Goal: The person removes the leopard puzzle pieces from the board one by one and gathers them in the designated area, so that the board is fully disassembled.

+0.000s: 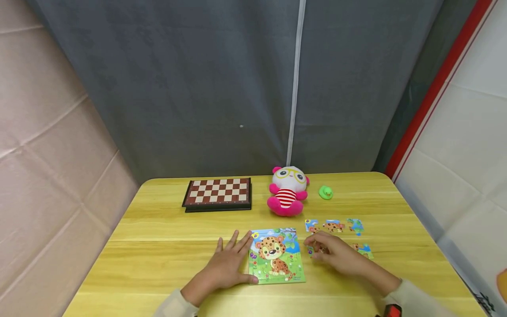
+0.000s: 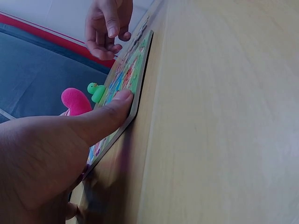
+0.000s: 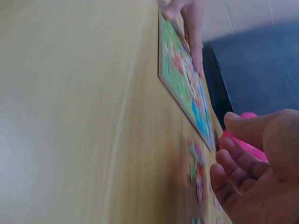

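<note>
A square leopard-cub picture board [image 1: 291, 259] lies flat on the table. At its left side, my left hand [image 1: 225, 266] has its fingers spread, with the thumb [image 2: 114, 112] touching the board's edge in the left wrist view. My right hand [image 1: 342, 257] hovers over loose jigsaw pieces to the right of the board and partly hides some. In the right wrist view its fingers [image 3: 238, 163] are loosely bent, the thumb stands apart, and nothing shows between them. Beyond the hand are a leopard-patterned piece [image 1: 333, 226] and a green-and-blue piece [image 1: 355, 225]. Another piece [image 1: 364, 251] lies beside the hand.
At the back left of the wooden table [image 1: 158, 246] sits a brown-and-white chessboard box [image 1: 218, 193]. A pink panda plush [image 1: 288, 193] sits behind the picture board, with a small green toy duck [image 1: 325, 192] to its right. A grey curtain [image 1: 198, 88] hangs behind the table.
</note>
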### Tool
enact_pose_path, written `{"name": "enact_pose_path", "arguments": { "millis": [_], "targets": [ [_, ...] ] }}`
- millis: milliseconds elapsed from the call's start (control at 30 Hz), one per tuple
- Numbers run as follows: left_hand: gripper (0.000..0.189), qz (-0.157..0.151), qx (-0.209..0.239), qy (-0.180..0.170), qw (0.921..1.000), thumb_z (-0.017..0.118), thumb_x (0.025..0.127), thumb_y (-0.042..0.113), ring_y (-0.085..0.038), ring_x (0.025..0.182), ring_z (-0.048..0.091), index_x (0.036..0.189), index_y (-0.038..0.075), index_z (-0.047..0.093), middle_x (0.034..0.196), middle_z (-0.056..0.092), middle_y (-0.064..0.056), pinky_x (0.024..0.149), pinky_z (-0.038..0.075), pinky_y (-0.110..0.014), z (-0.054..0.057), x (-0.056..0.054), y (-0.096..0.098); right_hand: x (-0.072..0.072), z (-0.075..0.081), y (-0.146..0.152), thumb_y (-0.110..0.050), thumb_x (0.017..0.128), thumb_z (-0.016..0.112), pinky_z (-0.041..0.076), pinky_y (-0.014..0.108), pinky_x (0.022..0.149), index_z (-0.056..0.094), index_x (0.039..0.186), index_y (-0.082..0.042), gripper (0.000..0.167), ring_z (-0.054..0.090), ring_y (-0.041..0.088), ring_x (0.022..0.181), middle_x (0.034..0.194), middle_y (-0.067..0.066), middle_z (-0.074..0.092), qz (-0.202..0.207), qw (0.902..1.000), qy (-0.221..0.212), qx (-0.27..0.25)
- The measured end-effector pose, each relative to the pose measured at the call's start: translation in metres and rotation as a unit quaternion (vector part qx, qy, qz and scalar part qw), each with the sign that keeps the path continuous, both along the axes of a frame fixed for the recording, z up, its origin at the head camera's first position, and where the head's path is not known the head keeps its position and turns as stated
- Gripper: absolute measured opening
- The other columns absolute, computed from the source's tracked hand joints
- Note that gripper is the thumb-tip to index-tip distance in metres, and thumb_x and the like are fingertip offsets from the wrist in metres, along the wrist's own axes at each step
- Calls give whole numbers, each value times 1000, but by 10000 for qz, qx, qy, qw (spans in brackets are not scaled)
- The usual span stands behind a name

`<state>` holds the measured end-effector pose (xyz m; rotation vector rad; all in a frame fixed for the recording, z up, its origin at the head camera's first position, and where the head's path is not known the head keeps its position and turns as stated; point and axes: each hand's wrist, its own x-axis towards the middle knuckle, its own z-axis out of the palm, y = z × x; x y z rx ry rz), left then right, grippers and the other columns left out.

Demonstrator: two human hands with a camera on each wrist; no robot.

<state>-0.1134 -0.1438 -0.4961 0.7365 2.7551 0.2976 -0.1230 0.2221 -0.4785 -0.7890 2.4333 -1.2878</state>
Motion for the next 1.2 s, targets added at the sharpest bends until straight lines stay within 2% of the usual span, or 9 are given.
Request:
{"name": "enact_pose_path", "arguments": {
  "millis": [267,533,800,1033,1200],
  "targets": [
    [118,-1,7,-7,10000,57,79,85,-38,159,4,167,17,18,174,5,3,118,9,-75,1,0,0,2,-2,-41,-15,99,69,49,23,79,67,127,-10,28,57,18,96,110,4,63,265,9995,-138,50],
    [118,18,27,-12,10000,58,78,85,-37,159,5,166,17,19,174,6,3,118,10,-75,0,0,-1,7,-3,-78,-19,97,71,52,23,78,67,126,-8,31,58,9,93,108,2,65,574,9983,-63,-73],
    [118,25,-5,-21,10000,57,78,86,-37,159,5,167,18,18,174,5,4,119,10,-75,-2,-1,-1,10,-6,-105,-13,96,74,53,21,79,68,125,-7,30,58,3,90,110,2,65,592,9978,-272,-97],
    [118,6,-36,-29,10000,57,79,86,-37,159,4,167,17,18,174,5,4,119,10,-75,-3,-2,-1,13,-8,-115,-13,94,76,51,20,75,68,124,-5,31,54,0,83,103,-1,63,583,9983,-64,18],
    [117,20,-14,-44,10000,59,79,84,-37,159,4,167,18,18,174,5,4,118,10,-76,-3,-2,-1,12,-13,-121,-13,89,81,49,20,73,68,126,-8,39,54,2,79,98,-4,61,399,9989,115,238]
  ]
}}
